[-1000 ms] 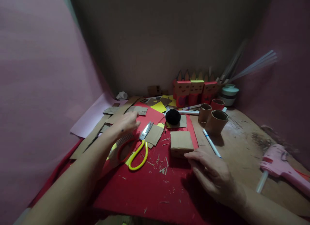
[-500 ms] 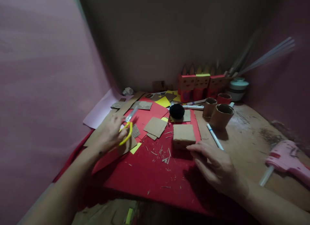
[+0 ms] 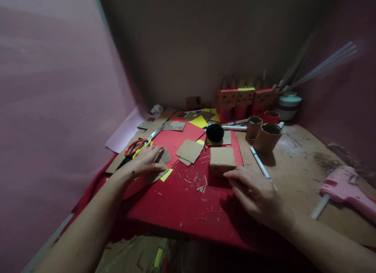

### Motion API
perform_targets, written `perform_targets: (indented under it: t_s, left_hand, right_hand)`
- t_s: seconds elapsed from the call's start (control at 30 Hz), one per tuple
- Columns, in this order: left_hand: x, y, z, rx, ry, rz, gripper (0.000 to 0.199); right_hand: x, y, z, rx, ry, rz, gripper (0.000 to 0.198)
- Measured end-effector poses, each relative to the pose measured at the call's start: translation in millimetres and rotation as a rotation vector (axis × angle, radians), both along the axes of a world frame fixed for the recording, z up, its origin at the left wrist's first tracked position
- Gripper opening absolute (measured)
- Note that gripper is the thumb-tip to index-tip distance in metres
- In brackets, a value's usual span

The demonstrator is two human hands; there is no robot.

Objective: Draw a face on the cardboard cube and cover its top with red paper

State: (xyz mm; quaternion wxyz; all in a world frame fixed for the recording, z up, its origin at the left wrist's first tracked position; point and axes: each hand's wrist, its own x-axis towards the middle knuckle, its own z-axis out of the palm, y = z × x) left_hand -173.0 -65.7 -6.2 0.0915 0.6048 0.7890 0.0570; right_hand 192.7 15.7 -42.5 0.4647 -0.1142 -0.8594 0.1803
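The right hand (image 3: 254, 192) rests with its fingertips bunched close together at the near right edge of a small cardboard box (image 3: 222, 156); whether they pinch it or only touch it, I can't tell from here. The box sits on the red cover (image 3: 182, 214) spread over part of the bench (image 3: 299, 163). The left hand (image 3: 148, 161) is palm down over the cardboard scraps, its thumb set apart from its loosely spread fingers, with a corrugated piece (image 3: 165, 156) showing between; I can't make out whether it touches that piece. Just beyond its knuckles lie the scissors (image 3: 149, 141), one handle red and the other yellow, blades pointing away. Between the two hands are a couple of overlapping cardboard squares (image 3: 190, 150) and a scatter of thin shavings (image 3: 201, 185). Behind the box I see a round black object (image 3: 215, 132) on another bit of card, and a sheet of red paper (image 3: 179, 138) off to its left. A white marker (image 3: 260, 162) lies just past the right hand, near two open cardboard tubes (image 3: 268, 138), while a pink glue gun (image 3: 342, 183) rests further over on the right. Along the back wall stand three box-headed figures (image 3: 245, 96) with drawn faces, beside a jar (image 3: 290, 105) with a turquoise lid.
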Motion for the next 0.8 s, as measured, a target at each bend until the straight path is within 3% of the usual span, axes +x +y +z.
perform_targets:
  t_s: [0.2, 0.37, 0.53, 0.63, 0.7, 0.8]
  left_hand:
    - [11.0, 3.0, 2.7, 0.046, -0.105, 0.079, 0.064]
    - [28.4, -8.3, 20.6, 0.096, -0.296, 0.123, 0.027]
    - [43.6, -45.7, 47.9, 0.123, -0.448, 0.161, 0.053]
    - [46.2, -73.6, 57.2, 0.078, -0.493, 0.153, 0.044]
    - [43.4, -96.3, 53.6, 0.092, -0.519, 0.184, 0.034]
    - [31.2, -139.2, 32.2, 0.046, -0.502, 0.201, 0.032]
  right_hand:
    - [-0.6, 0.8, -0.7, -0.029, -0.020, 0.014, 0.018]
    - [-0.6, 2.4, -3.2, -0.018, -0.010, 0.008, 0.018]
    - [-0.6, 2.9, -2.5, 0.000, 0.008, -0.008, 0.018]
    - [-0.8, 1.6, -0.9, -0.005, 0.001, 0.007, 0.018]
    - [-0.7, 0.6, -0.2, -0.003, 0.003, 0.017, 0.018]
    - [-0.4, -0.4, 0.6, -0.017, 0.003, 0.016, 0.018]
